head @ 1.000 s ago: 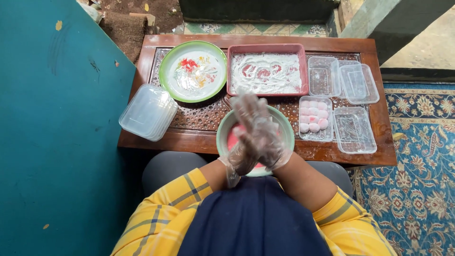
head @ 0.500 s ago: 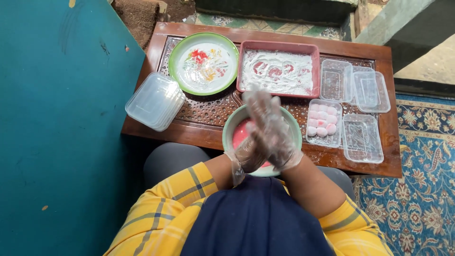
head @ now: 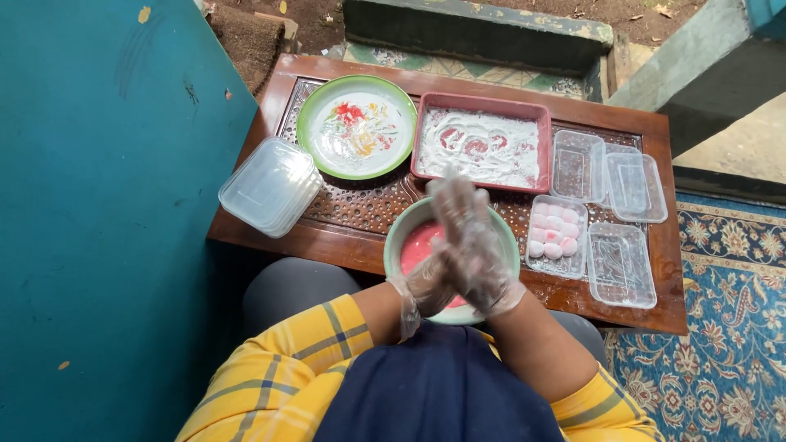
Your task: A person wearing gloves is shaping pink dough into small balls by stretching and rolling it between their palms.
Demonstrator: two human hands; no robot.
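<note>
— That low carved wooden table (head: 344, 214) is packed and narrow, so what worries you most?

— The stack of clear lids (head: 270, 187) at the left near corner juts over the edge; I'd guess one nudge from an elbow tips it off. The red tray of white flour (head: 483, 146) at the far side would dust everything if bumped

— And the green bowl of pink dough (head: 417, 245)?

— It sits right at the near edge, under the hands. Press too hard and it could slide into the lap, I think

— How are the hands?

— Both gloved in thin plastic, pressed palm to palm above the bowl. The right hand (head: 471, 241) lies on top, fingers pointing far; the left hand (head: 426, 286) is below it. Whether a piece of dough sits between them, I cannot tell

— The filled box of pale balls (head: 554, 236)?

— Just right of the bowl, safe enough
</note>
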